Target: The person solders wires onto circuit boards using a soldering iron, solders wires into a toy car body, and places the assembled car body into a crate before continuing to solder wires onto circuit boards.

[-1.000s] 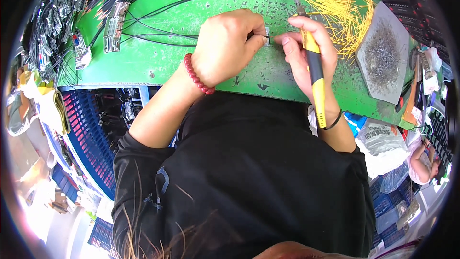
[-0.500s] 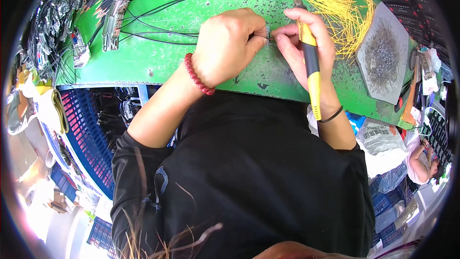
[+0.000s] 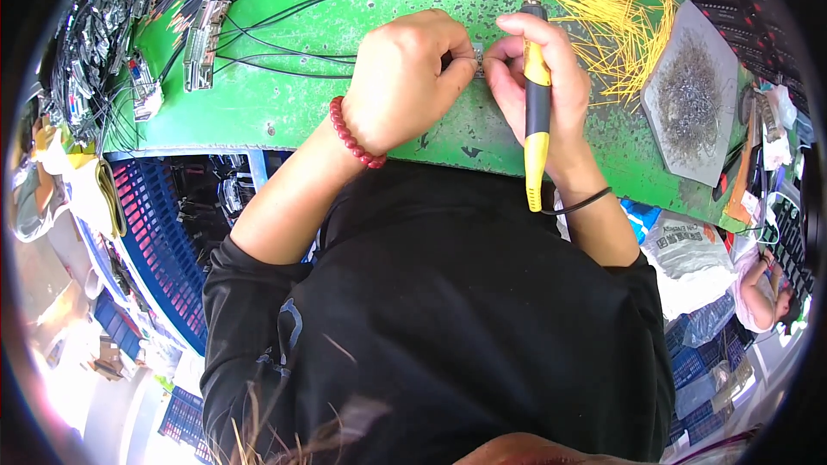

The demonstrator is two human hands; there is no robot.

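Observation:
My left hand [image 3: 405,77], with a red bead bracelet [image 3: 351,133] on the wrist, is closed over a small metal part [image 3: 476,60] on the green work table [image 3: 284,95]. My right hand [image 3: 538,86] grips a yellow and black screwdriver [image 3: 536,112], shaft pointing away from me, and its fingertips pinch the same small part. Both hands touch each other at the part. A thin black band circles my right wrist. Black wires [image 3: 345,0] run across the table to my left hand.
Yellow wire pieces [image 3: 620,9] lie heaped at the back right. A grey tray of small metal parts [image 3: 689,95] sits to the right. Metal connectors [image 3: 202,43] and wire bundles lie at the left. Blue crates [image 3: 155,232] stand below the table. Another person's hand [image 3: 762,293] shows at the far right.
My right hand has swung the screwdriver from a slant to nearly upright and moved its fingertips closer to my left hand. The left hand stayed put.

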